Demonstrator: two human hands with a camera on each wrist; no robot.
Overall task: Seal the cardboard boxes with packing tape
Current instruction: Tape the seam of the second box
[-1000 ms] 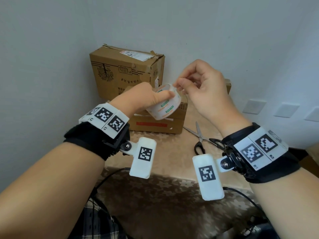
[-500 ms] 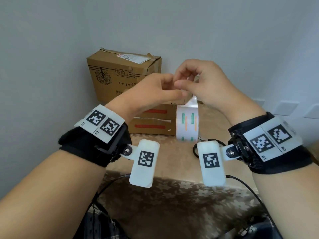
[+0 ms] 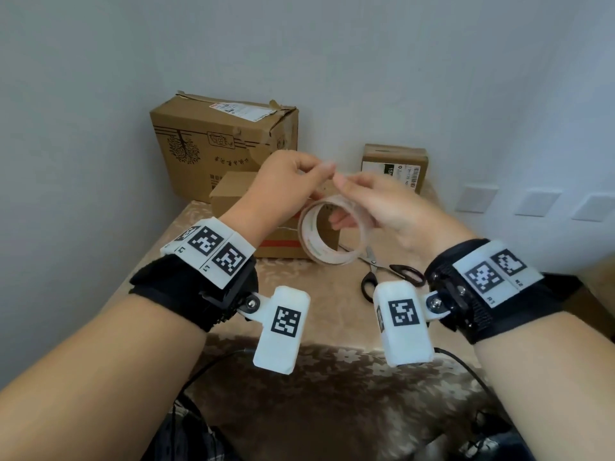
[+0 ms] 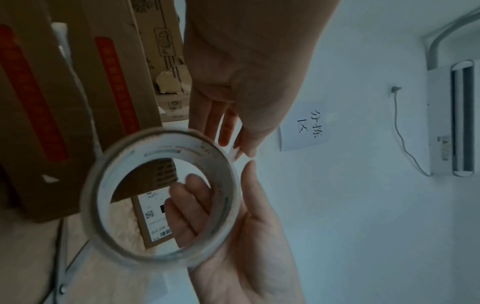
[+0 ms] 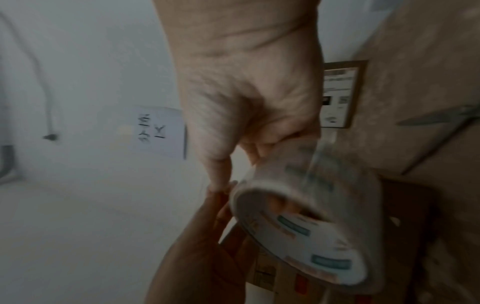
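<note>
A roll of clear packing tape (image 3: 311, 247) hangs in the air between my hands, its hole facing me. My right hand (image 3: 342, 201) holds it, thumb on the outside and fingers through the hole, as the left wrist view shows (image 4: 221, 185). At the roll's top rim my left hand (image 3: 324, 169) pinches a small bit of tape, seen as a pale strip at its fingertips (image 4: 239, 148). Three cardboard boxes stand behind: a large one (image 3: 219, 144), a low one with a red stripe (image 3: 233, 197) and a small labelled one (image 3: 394, 168).
Black-handled scissors (image 3: 389, 271) lie on the beige patterned tablecloth (image 3: 299, 377), just right of the roll. Cables run along the table's near edge. Walls close in behind and on the left.
Both hands have dropped lower over the table. The roll, edge-on below the hands half a second ago, now shows its hole, with my right fingers through it.
</note>
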